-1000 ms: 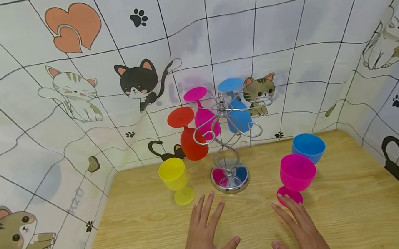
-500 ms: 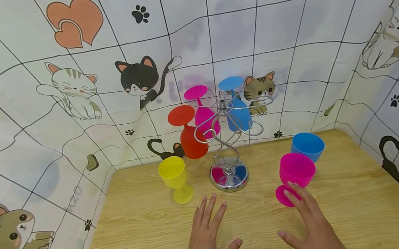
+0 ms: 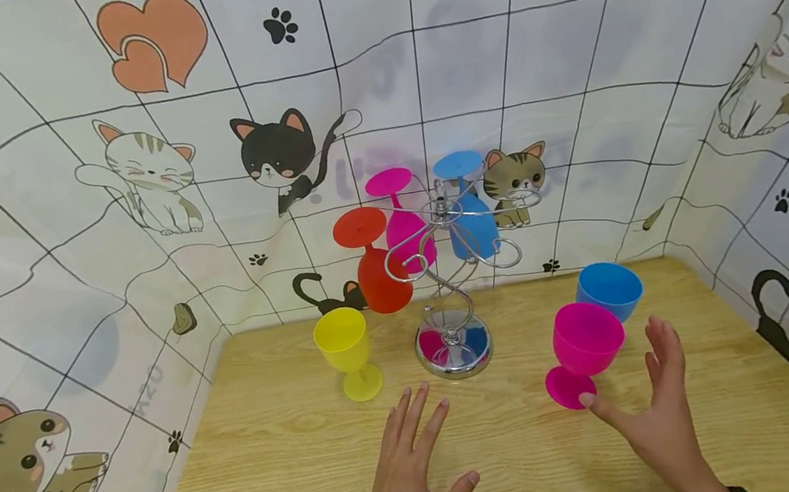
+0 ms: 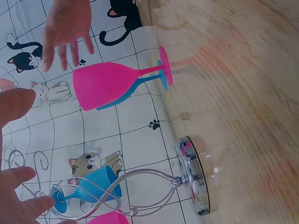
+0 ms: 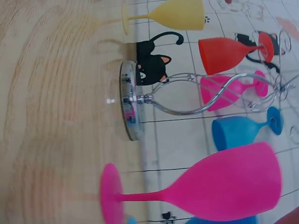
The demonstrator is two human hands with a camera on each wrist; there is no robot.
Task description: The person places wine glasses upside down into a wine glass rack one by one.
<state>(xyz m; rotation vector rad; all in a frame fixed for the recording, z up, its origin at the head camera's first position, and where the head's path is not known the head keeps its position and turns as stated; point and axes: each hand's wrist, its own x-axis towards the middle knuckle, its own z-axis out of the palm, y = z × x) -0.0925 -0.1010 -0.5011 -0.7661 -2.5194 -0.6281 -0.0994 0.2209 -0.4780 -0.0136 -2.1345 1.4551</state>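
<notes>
My right hand [image 3: 653,420] is just right of an upright pink goblet [image 3: 588,337], thumb and fingers spread apart. Its thumb tip lies near the goblet's foot; whether it touches is unclear. In the left wrist view, that goblet's stem [image 4: 152,70] shows whole, with the hand beyond its bowl. Behind it stands a blue goblet [image 3: 610,290], partly hidden. My left hand [image 3: 413,476] hovers over the wooden table, fingers spread, holding nothing. Ahead of it is a chrome goblet rack [image 3: 456,354], carrying upside-down red [image 3: 382,281], pink [image 3: 404,236] and blue [image 3: 470,228] goblets.
Left of the rack a yellow goblet [image 3: 343,342] stands upright. The rack's curled wire arms [image 3: 508,252] reach out to the front and right. A white cloth backdrop [image 3: 564,57] with printed cats encloses the wooden table [image 3: 266,462] at the back and sides.
My right hand has moved from in front of the pink goblet's foot to its right side, turning thumb-side toward it. The left hand and all the goblets stay where they were.
</notes>
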